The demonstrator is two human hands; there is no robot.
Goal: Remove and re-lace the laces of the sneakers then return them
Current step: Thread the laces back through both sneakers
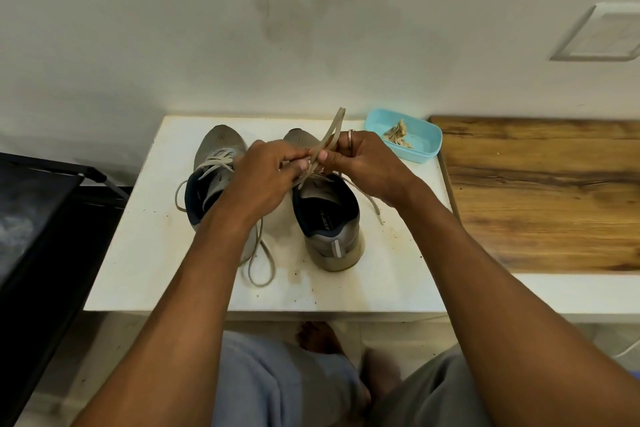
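Two grey sneakers stand side by side on a white table (346,288), toes toward the wall. The left sneaker (214,163) is laced, and its loose lace ends trail over the table in front of it. Above the right sneaker (329,218) my left hand (266,170) and my right hand (360,163) meet, both pinching its beige lace (330,135). A loop of that lace sticks up between my fingers. One free end hangs down the right side of the shoe onto the table.
A light blue plastic tub (422,149) with scraps inside sits at the table's back right corner. A wooden surface (540,191) adjoins on the right. A black rack (52,218) stands on the left. The wall is close behind the table.
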